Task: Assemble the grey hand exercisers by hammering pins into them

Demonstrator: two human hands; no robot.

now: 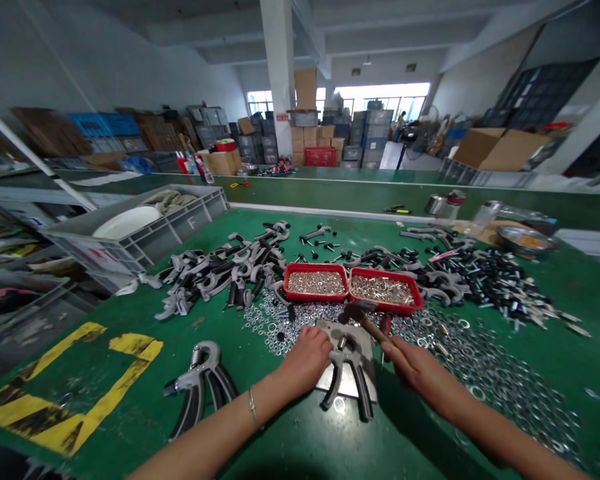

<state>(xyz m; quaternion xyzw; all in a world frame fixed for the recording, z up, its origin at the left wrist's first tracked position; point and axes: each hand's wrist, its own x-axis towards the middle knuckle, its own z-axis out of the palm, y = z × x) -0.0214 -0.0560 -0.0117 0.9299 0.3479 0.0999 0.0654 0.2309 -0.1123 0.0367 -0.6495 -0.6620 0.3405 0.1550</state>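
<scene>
Grey-and-black sprung hand exerciser looks nearly assembled, left hand curled beside it, hold unclear, right hand gripping a wooden-handled hammer, piled grey-and-black handles remaining.

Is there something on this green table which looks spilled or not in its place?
Yes. Loose metal rings lie scattered across the green table, while other small parts sit in red trays. Also, the yellow-black tape at left looks worn and ragged.
</scene>
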